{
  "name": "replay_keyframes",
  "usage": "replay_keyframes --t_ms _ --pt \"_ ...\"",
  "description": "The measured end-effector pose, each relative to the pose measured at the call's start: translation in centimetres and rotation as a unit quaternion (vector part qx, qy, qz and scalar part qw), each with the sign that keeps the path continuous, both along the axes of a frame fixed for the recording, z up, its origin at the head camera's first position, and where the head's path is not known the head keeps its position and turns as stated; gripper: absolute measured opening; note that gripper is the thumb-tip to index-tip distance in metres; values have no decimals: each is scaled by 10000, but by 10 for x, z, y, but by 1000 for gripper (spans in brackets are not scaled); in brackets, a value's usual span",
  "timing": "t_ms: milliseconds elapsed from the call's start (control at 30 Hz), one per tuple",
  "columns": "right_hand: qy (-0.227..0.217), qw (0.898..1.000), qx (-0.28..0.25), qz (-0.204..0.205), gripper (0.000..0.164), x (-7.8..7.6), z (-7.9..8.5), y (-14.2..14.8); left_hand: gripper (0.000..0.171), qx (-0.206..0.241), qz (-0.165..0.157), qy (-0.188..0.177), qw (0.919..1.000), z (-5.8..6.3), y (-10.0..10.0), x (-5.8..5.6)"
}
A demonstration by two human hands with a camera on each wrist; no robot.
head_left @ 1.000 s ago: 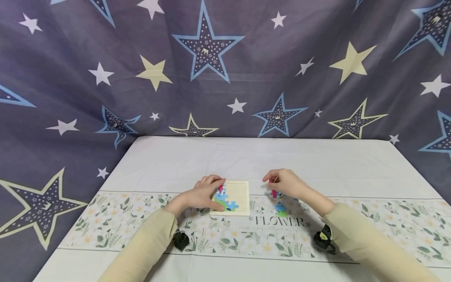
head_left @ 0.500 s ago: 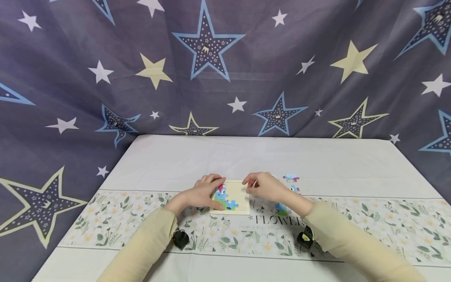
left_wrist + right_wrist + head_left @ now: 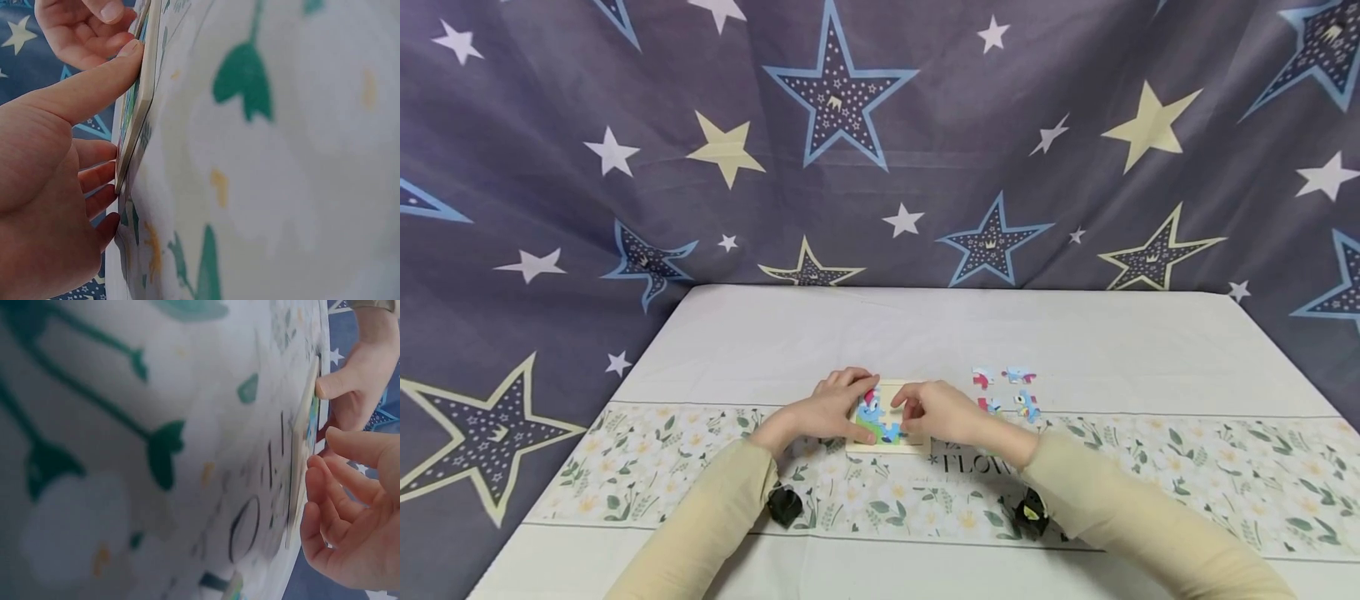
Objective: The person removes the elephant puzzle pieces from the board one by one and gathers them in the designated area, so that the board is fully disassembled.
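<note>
L hand [image 3: 829,412] lies at L side of the wooden puzzle tray [image 3: 887,450], palm down, fingers fwd & thumb straight, spread apart; thumb tip rests on tray's near side, fingertips touch its L edge per L wrist view. Spans the tray side, not curled round it. R hand [image 3: 943,408] hangs over tray's R part, coming in from the R, fingers loosely bent, thumb apart from index; nothing seen btwn them in R wrist view. Both forearms slant inward from the near side, cream sleeves [image 3: 715,508] to just short of the wrists, a blk wrist device [image 3: 786,506] by each cuff.

Tray's flat on table, approx mid-view, joined pcs [image 3: 868,410] filling its L part (blue, green, bit of red). 4 loose pcs [image 3: 1027,406] lie R of it, beyond R forearm, in 2 rows.

Table [image 3: 760,333] has a white cloth w/ a floral band [image 3: 1210,483] running side to side; blk lettering [image 3: 972,462] in front of tray, partly hidden by R arm. Bkgd: dark grey-blue curtain [image 3: 880,187] w/ blue, yellow & white stars, hung behind table & round L side.
</note>
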State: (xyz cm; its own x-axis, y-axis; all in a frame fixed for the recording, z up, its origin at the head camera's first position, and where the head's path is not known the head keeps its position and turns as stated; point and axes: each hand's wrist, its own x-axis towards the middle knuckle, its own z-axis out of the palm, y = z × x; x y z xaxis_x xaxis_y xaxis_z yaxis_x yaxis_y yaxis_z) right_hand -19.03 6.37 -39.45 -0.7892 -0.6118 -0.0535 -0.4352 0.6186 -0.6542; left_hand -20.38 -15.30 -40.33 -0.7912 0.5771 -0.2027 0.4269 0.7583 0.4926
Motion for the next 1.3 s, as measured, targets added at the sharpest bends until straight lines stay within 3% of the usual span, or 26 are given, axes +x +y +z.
replay_keyframes --t_ms 467,800,1033,1300 --pt "223 9991 343 76 27 3 -4 -10 92 -16 -53 4 10000 1 -1 0" --pt "533 9977 407 92 21 8 -4 -13 91 122 -136 -88 9998 1 -3 0" --pt "583 9975 398 16 19 10 -4 -13 90 133 -334 -232 9991 2 -6 -1" --pt "602 9975 356 22 18 11 -6 -14 90 165 -314 -245 9991 1 -8 -1"
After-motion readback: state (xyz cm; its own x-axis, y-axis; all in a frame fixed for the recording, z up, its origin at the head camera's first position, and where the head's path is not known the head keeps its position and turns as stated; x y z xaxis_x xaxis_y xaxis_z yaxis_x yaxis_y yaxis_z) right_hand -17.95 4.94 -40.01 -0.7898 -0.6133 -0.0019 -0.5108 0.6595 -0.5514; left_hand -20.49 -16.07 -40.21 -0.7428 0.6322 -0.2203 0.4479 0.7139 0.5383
